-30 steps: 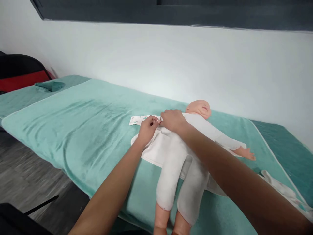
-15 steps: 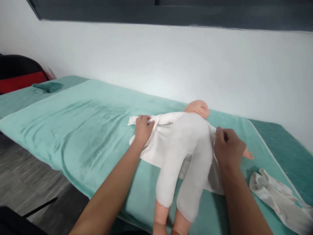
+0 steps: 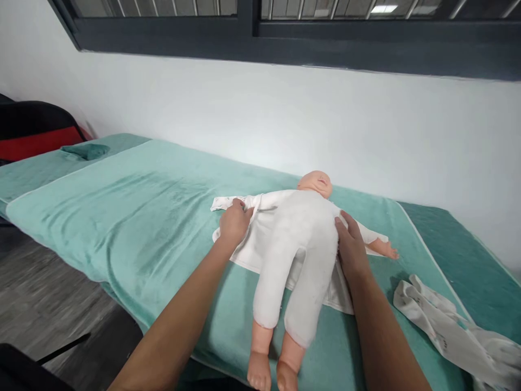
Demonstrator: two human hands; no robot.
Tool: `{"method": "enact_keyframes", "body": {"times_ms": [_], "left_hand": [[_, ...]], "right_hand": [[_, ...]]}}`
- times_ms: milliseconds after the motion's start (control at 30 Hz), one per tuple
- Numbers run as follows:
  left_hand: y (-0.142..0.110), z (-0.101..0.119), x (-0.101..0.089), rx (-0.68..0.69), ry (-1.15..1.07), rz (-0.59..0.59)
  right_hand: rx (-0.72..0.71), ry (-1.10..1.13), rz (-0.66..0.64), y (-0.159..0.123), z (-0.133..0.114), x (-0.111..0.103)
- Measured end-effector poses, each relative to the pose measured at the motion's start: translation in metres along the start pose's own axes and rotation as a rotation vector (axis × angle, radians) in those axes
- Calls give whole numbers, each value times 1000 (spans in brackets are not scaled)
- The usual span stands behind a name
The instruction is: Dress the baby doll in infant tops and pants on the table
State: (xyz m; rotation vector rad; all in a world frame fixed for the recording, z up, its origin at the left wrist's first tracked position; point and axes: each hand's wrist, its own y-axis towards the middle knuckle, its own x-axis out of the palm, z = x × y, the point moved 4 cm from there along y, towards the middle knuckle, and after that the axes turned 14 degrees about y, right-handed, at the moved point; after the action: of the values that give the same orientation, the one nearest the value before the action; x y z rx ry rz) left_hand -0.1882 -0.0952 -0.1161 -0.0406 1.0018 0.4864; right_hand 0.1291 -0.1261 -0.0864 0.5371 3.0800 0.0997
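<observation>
A baby doll (image 3: 303,228) with a white cloth body lies on its back, head toward the wall and bare feet toward me. Beneath it a white baby shirt (image 3: 254,247) is spread out, its sleeves over the doll's arms. My left hand (image 3: 236,221) is closed on the shirt's edge near the left sleeve, whose end lies flat with no doll hand showing. Against the doll's side at the right, my right hand (image 3: 350,241) has its fingers bent round the shirt's edge, partly hidden. The doll's hand (image 3: 385,248) sticks out of the right sleeve.
Light green cloth (image 3: 122,217) covers the bed. White printed baby clothing (image 3: 451,326) lies crumpled at the right. A white wall with a dark window frame (image 3: 163,41) stands behind the bed. A black and red chair (image 3: 36,130) is at the far left.
My right hand has moved from the right sleeve in to the doll's side, leaving the sleeve and doll's hand uncovered. My left hand stays at the shirt's left edge. The view has tilted up.
</observation>
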Motion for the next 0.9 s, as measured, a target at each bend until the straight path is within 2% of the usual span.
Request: {"method": "enact_keyframes", "body": {"times_ms": [167,300,367,533,667,733,767,867,900], "left_hand": [[6,16,-8,93,-62,-44],[14,44,-18,167,-309,-10],[18,62,-19,189,-434,-34],[26,100,-15,234,-552,-198],[12,114,-27,214,-516,-239],[-4,121,-38,206,-545,-325],[-15,125,-43,223,-568,-406],[-50,136,-59,355,-605,-673],[-60,137,-63,404,-626,-725]], "right_hand": [[53,183,-59,1,5,6],[-25,190,-94,-3,-2,10],[-39,194,-128,-4,-3,12],[61,326,-353,-4,7,24],[93,304,-469,-6,11,29],[85,279,-475,-7,11,30],[76,267,-469,-8,10,30],[55,232,-463,-11,8,30],[56,226,-462,-12,8,30]]}}
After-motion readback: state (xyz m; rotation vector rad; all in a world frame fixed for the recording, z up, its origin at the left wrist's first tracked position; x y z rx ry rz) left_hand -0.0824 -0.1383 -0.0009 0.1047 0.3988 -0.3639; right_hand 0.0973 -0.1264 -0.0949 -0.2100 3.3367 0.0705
